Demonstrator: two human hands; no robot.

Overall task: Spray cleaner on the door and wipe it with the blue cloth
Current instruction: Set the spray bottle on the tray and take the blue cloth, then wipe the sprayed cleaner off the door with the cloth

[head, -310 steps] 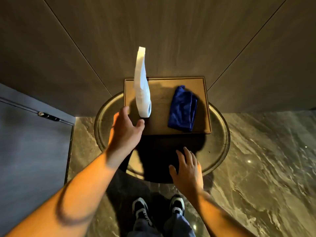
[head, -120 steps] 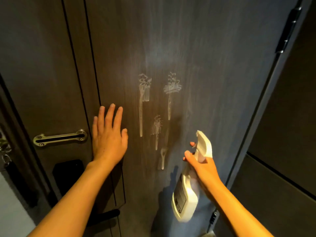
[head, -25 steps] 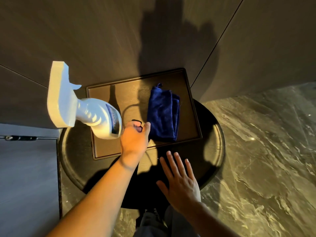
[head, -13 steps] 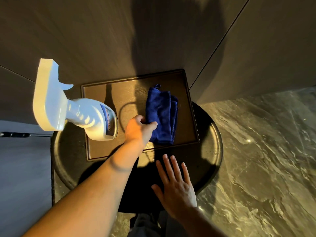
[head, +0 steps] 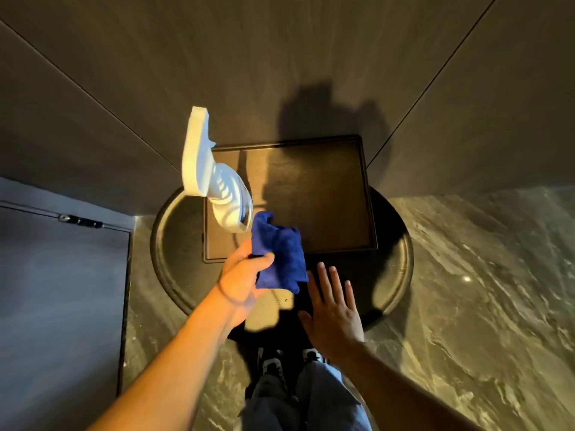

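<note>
My left hand (head: pixel 242 273) grips the folded blue cloth (head: pixel 278 253) and holds it in the air above the front edge of the brown tray (head: pixel 336 194). The white spray bottle (head: pixel 211 178) stands on the left part of that tray, its trigger head toward the upper left. My right hand (head: pixel 333 306) hovers flat with fingers spread, just right of the cloth and below the tray. The grey door (head: pixel 59 290) shows at the left edge, with a metal fitting (head: pixel 79 220) near its top.
The tray rests on a round dark table (head: pixel 395 269) pushed against wood-panelled walls (head: pixel 280 57). Marble floor (head: pixel 482 306) spreads to the right. My shoes (head: pixel 289 360) and trouser legs are at the bottom centre.
My left hand has closed on the blue cloth and lifted it off the tray toward me. The spray bottle stays on the tray. The view has shifted.
</note>
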